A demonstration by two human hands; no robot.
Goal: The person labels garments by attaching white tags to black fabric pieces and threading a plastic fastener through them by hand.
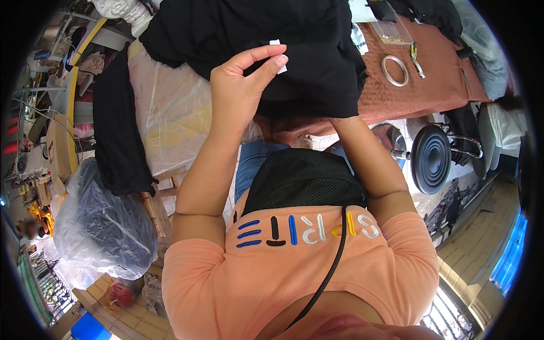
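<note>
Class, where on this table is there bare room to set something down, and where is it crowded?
Bare brown cloth shows right of the yellow-green tool and between the white ring and the cloth's near edge. Crowding lies beyond the ring, around the clear tray; black fabric covers the middle.

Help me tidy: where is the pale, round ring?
Head view, upper right: the ring lies on the brown tablecloth, between the black fabric and slim, partly yellow tool.

The brown-covered desk (430,90) carries black fabric (320,79), a pale ring-shaped roll (383,70), a clear box (391,28) and what may be yellow-handled snips (415,55).
</note>
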